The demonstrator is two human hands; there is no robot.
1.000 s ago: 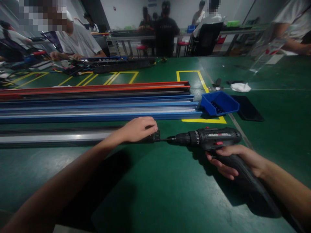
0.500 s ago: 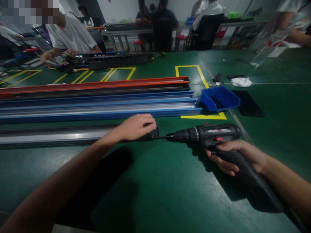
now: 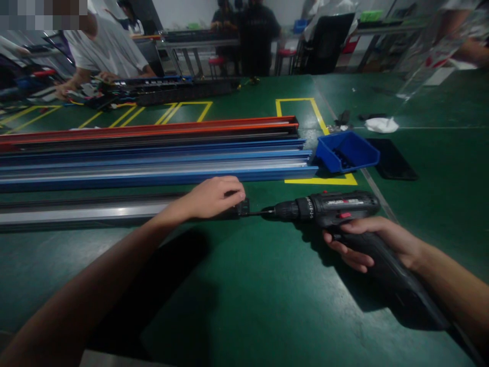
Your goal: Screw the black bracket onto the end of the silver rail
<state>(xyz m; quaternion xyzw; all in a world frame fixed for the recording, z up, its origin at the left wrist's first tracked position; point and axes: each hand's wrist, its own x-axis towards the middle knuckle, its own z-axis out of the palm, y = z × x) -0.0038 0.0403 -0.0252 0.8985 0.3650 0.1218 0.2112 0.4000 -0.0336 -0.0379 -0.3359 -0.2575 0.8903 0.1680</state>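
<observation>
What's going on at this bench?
A person's right hand grips a black power drill, its long bit pointing at the black end piece of a dark rail. Their left hand lies over that end of the rail. The bit's tip is at the end piece; whether it's turning can't be told. Blue rails and a blue bin sit beyond.

Free tabletop [image 3: 263,290] before drill [image 3: 344,204], bin [image 3: 357,148] behind

The lettering [image 3: 344,202] and collar marks [image 3: 310,208] on the drill [image 3: 332,209] are illegible
</observation>
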